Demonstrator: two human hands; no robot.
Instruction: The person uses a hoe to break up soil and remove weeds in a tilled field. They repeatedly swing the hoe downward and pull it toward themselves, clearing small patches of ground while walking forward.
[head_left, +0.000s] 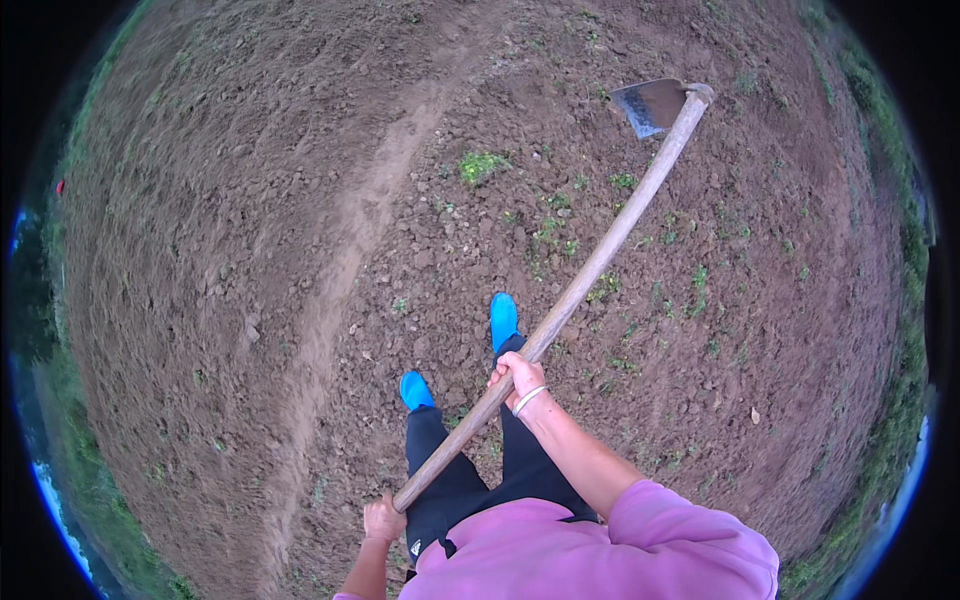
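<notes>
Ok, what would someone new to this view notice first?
Probably the long-handled hoe, slanting from the left hand at its lower end, through the right hand, to its metal blade at upper right. Next, the bright blue shoes near the middle and the pink shirt at the bottom stand out against brown soil.

Brown cloddy-soil field (200, 250), soft daylight. Pale dirt strip (340, 265) approx. 12–7 o'clk. Green grassy verges (910, 340) approx. 3 & 8 o'clk.
</notes>
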